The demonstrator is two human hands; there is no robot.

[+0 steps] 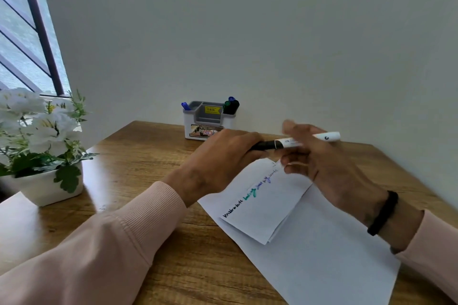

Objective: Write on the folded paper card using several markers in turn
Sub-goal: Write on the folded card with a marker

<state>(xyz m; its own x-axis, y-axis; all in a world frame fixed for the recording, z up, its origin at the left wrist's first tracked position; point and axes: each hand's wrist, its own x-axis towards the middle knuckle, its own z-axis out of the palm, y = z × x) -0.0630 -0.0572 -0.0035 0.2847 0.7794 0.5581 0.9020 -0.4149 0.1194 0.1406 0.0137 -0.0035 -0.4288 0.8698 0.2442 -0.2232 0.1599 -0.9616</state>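
A folded white paper card (pixel 262 208) lies on a larger white sheet (pixel 322 255), with a line of black, green and blue handwriting along its left edge. Above its far end I hold a marker (pixel 292 143) level, with a white barrel and a black cap end. My left hand (pixel 218 158) is shut on the black cap end. My right hand (pixel 322 158) holds the white barrel, its fingers blurred and partly spread. The marker's tip is hidden.
A white and grey marker holder (pixel 208 119) stands at the table's back edge against the wall, with blue, green and black markers (pixel 231 105) in it. A white pot of white flowers (pixel 42 146) stands at the left. The wooden table (pixel 153 205) shows around them.
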